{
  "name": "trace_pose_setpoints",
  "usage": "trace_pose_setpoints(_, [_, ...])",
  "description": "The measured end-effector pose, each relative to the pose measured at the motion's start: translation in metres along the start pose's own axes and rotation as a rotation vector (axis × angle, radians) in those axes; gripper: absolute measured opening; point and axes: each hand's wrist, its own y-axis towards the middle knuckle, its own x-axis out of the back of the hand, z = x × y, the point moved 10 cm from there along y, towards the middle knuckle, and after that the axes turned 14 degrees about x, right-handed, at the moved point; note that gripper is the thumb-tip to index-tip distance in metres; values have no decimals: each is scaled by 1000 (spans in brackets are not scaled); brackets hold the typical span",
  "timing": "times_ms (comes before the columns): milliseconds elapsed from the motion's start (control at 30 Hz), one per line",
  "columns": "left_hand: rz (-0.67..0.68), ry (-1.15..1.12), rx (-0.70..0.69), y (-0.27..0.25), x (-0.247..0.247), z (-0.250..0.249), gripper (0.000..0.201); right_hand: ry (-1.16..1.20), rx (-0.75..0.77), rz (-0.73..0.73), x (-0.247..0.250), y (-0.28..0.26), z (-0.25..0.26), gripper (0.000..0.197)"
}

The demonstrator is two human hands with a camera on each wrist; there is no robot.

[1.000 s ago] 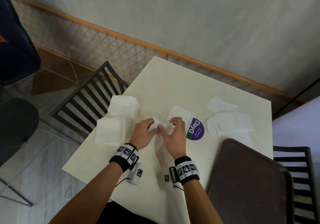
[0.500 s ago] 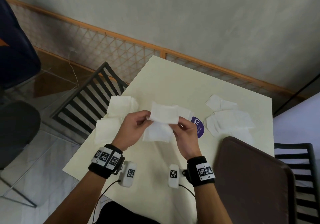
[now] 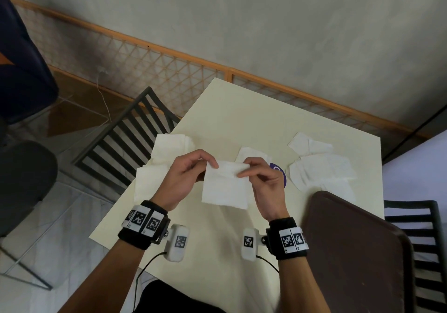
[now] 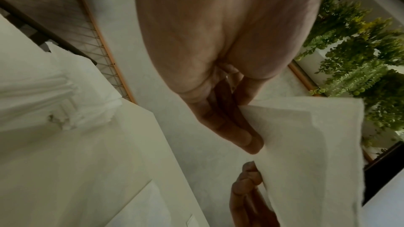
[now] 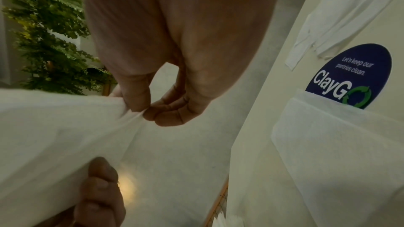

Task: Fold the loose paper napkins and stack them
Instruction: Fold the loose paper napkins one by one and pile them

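Observation:
A white paper napkin (image 3: 226, 187) hangs above the cream table (image 3: 242, 119), held by its top edge. My left hand (image 3: 193, 170) pinches its upper left corner and my right hand (image 3: 260, 177) pinches its upper right corner. The left wrist view shows the napkin (image 4: 306, 153) caught between thumb and fingers; in the right wrist view the napkin (image 5: 54, 135) bunches at the pinch. Stacks of folded napkins (image 3: 167, 153) lie at the table's left edge. Loose napkins (image 3: 319, 167) lie scattered at the right, and one napkin (image 3: 251, 155) lies behind my hands.
A round purple sticker (image 3: 278, 170) is partly covered by the lying napkin. A dark brown tray (image 3: 350, 252) takes the near right corner of the table. Black slatted chairs (image 3: 125, 138) stand at the left and the right. A lattice rail (image 3: 169, 71) runs behind.
Both hands lifted a crumpled napkin off the table, moved apart and spread it out flat; it now hangs held by its top corners.

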Motion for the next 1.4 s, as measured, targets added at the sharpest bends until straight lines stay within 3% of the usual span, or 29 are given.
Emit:
trace_pose_setpoints(233, [-29, -29, 9, -5, 2, -2, 24, -22, -27, -29, -4, -3, 4, 27])
trace_pose_setpoints(433, [-59, -31, 37, -6, 9, 3, 28, -65, -14, 0, -11, -5, 7, 35])
trace_pose_setpoints(533, [-70, -46, 39, -6, 14, 7, 29, -94, 18, 10, -16, -4, 12, 30])
trace_pose_setpoints(633, [-124, 108, -38, -7, 20, 6, 15, -112, 20, 27, -21, -5, 9, 24])
trace_pose_setpoints(733, [-194, 283, -101, -8, 25, 8, 25, -110, 60, 43, -27, -2, 14, 33])
trace_pose_setpoints(833, [-214, 401, -165, -11, 23, 5, 25, -326, 118, 94, -42, 2, 27, 30])
trace_pose_setpoints(900, [-185, 465, -176, -12, 17, 6, 19, -569, 147, 228, -66, 5, 28, 23])
trace_pose_setpoints(1000, [-161, 502, -193, -13, 15, 9, 6, -863, 243, 408, -104, 7, 20, 39])
trace_pose_setpoints(1133, [-327, 414, -183, -20, 39, 9, 8, -831, 241, 416, -127, 14, 8, 37])
trace_pose_setpoints(1233, [-465, 368, -152, -27, 65, 15, 11, -705, 150, 416, -140, 19, -2, 36])
trace_pose_setpoints(1400, [-694, 407, -87, -25, 117, 38, 8, -635, 5, 265, -159, 31, -46, 38])
